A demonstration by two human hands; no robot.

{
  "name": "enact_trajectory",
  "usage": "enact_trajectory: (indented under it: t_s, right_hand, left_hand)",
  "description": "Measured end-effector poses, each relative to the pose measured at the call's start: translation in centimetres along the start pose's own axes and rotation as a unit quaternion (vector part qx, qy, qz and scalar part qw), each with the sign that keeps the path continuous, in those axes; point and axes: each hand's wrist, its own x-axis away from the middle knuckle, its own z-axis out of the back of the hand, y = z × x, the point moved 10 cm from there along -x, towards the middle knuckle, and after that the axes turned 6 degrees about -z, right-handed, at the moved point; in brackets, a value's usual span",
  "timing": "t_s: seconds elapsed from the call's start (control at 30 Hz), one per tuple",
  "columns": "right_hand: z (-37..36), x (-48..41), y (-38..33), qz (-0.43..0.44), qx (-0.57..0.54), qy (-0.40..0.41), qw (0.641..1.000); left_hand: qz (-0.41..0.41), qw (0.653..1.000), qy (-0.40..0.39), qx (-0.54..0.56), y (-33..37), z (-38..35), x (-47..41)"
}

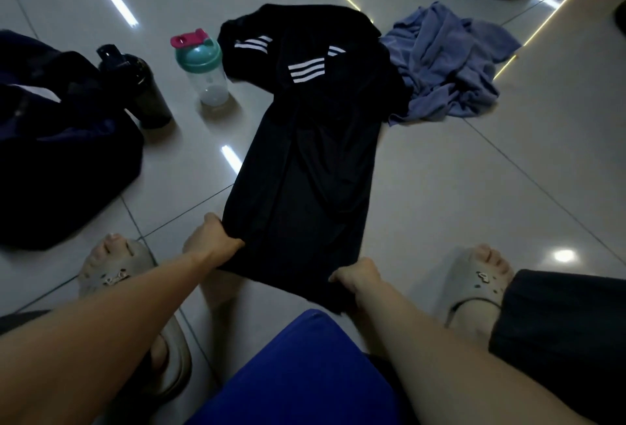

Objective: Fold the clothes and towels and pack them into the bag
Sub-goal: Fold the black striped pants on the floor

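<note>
We find left hand [211, 238] and right hand [355, 277], each grip clamped on the hem of the black white-striped fabric shirt [305, 160]; folding underway, next likely hem carried to collar

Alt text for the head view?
Left hand and right hand grip the near edge of a white-striped black garment spread on pale floor tiles. Crumpled blue towel at its far right; dark bag, black bottle, teal-lidded clear shaker on the left.

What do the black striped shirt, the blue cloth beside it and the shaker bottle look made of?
Black striped shirt: probably thin, smooth synthetic knit; lies flat with faint sheen. Blue cloth: seems soft matte towelling, crumpled in thick folds. Shaker bottle: clear plastic body, glossy teal lid, pink cap.
</note>
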Motion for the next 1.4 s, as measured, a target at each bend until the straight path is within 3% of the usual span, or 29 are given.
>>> enact_trajectory:
  t_s: [0.13,0.3,0.37,0.43,0.53,0.63,0.73,0.8,0.87,0.97,1.07,1.27,1.4]
  right_hand:
    - [0.6,0.9,-0.1,0.013,-0.084,-0.034,0.996]
    - [3.2,2.8,-2.9,0.012,-0.170,-0.101,0.980]
    - [5.1,2.9,-5.0,0.028,-0.204,-0.096,0.974]
    - [7.7,3.6,-7.4,0.061,-0.237,-0.069,0.967]
    - [12.4,5.7,-11.3,0.149,-0.244,0.020,0.958]
    - [14.8,9.3,-14.8,0.225,-0.255,0.027,0.940]
    - [16.7,12.9,-17.9,0.295,-0.273,0.008,0.915]
    - [17.6,14.6,-18.9,0.325,-0.294,-0.027,0.899]
    - [17.2,14.2,-17.5,0.288,-0.283,-0.057,0.913]
    - [15.0,11.2,-11.5,0.170,-0.141,-0.056,0.974]
    - [13.5,9.6,-7.7,0.130,-0.043,-0.073,0.988]
    - [12.7,11.5,-6.4,0.106,0.034,-0.120,0.987]
    - [11.8,11.7,-5.7,0.090,0.090,-0.131,0.983]
  left_hand:
    - [0.024,0.986,-0.043,0.158,-0.3,-2.0,1.0]
    - [0.070,0.915,-0.096,0.386,1.8,-1.1,2.0]
    - [0.062,0.883,-0.123,0.450,4.3,-0.2,2.3]
    - [0.054,0.872,-0.123,0.471,6.6,1.2,2.1]
    - [0.053,0.882,-0.091,0.460,8.9,3.7,1.6]
    - [0.013,0.888,-0.020,0.460,11.4,7.3,1.8]
    - [-0.089,0.857,0.081,0.502,14.6,12.5,3.9]
    - [-0.146,0.831,0.088,0.530,16.5,14.7,6.1]
    - [-0.145,0.838,0.068,0.521,16.8,14.6,7.5]
    - [-0.029,0.903,0.001,0.429,14.0,11.2,8.6]
    - [0.016,0.951,-0.093,0.293,12.3,8.4,9.9]
    - [0.058,0.964,-0.230,0.121,9.8,4.8,12.5]
    - [0.053,0.961,-0.250,0.110,9.1,3.8,12.5]
